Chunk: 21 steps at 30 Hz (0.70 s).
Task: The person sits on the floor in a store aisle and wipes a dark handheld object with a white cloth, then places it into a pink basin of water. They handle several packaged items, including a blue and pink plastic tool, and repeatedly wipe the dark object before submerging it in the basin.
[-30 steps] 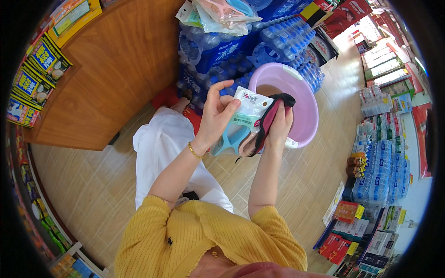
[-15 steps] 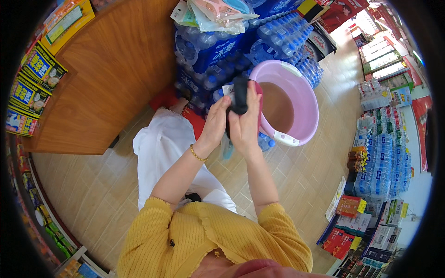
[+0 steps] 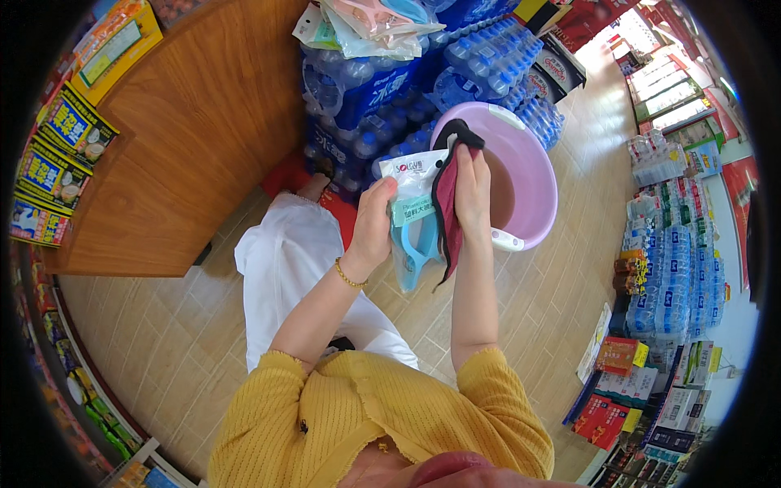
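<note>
One floor (image 3: pixel 537 325) of pale, wood-look planks extends under your whole work area. At your left, a wooden panel (image 3: pixel 195 138) stands upright on it. Ahead of you, blue bottle packs (image 3: pixel 366 114) are stacked beside the panel's far edge; clear pouches (image 3: pixel 378 32) lie on top of the stack. Your white trousers (image 3: pixel 297 260) show below the stack, left of your arms. Ahead and to the right, locate the lilac basin (image 3: pixel 543 191); its inside bottom looks brown.

Your packet (image 3: pixel 415 213) is held upright between your two hands, at the near left of the basin. It is clear below and white at the top, with a light blue frame visible inside. Your cloth (image 3: pixel 449 203), dark red with black edging, lies against the packet's right side.

Your left hand (image 3: pixel 373 226) has its fingers gripping the packet's left edge. Your right hand (image 3: pixel 473 191) has its fingers extended along the cloth, gripping it against the packet. A gold bracelet (image 3: pixel 348 275) encircles your left wrist.
</note>
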Available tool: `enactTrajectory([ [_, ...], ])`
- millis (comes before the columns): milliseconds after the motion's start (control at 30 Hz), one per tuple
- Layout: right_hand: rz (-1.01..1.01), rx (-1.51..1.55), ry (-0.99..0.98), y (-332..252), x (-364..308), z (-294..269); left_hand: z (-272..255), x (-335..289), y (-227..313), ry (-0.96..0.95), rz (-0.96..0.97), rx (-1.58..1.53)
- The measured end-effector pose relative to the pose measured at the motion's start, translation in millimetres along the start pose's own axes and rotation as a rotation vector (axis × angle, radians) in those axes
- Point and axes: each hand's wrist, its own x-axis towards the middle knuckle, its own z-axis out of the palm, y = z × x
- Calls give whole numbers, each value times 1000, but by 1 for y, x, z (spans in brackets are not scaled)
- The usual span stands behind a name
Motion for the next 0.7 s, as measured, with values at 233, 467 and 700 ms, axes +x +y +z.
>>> enactTrajectory([
  [233,-54,96,119,14,-11,5,-2,2,2,61,-76,-144],
  [467,6,160,264,14,-11,19,-3,-8,17,-72,-157,340],
  [700,-255,134,432,20,-27,31,-13,2,24,-87,-141,254],
])
